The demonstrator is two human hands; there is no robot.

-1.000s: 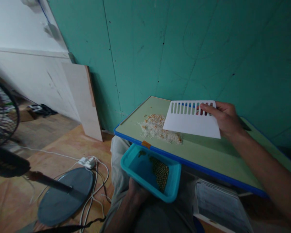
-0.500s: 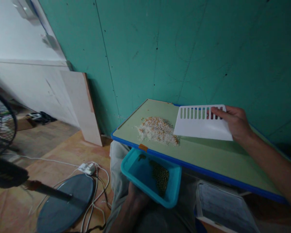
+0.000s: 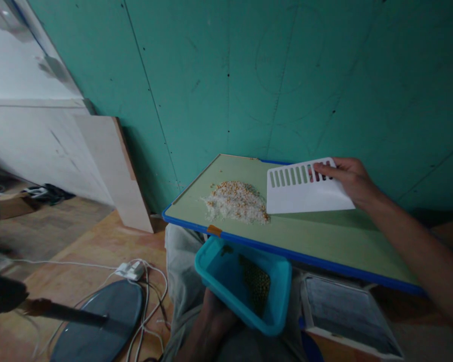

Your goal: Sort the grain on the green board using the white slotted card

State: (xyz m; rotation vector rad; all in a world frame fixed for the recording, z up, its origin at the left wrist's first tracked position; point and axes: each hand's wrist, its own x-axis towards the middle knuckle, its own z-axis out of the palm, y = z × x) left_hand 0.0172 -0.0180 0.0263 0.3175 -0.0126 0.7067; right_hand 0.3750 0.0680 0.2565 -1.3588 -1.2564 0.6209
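Note:
A white plastic scraper (image 3: 305, 198) with a row of slots is gripped at its right end by my right hand (image 3: 349, 178), thumb on the near face. Its left edge is beside a pile of white grains mixed with yellow kernels (image 3: 236, 202) on the green tabletop (image 3: 305, 234). Below the table's front edge, my left hand (image 3: 219, 306) holds a blue plastic tub (image 3: 221, 276) from its near side; those fingers are partly hidden under it. Small green beans (image 3: 257, 285) lie in the tub, mostly toward its right end.
A green wall (image 3: 211, 90) stands behind the table. On the floor at left are a fan's round base (image 3: 98, 322), white cables and a power strip (image 3: 130, 270). A pale board (image 3: 111, 171) leans against the wall. A white-framed box (image 3: 343, 311) sits under the table.
The view has shifted slightly. The scraper has tilted, its slotted edge now rising to the right, and stands closer to the pile. The tub has moved a little right and lower, away from the table edge.

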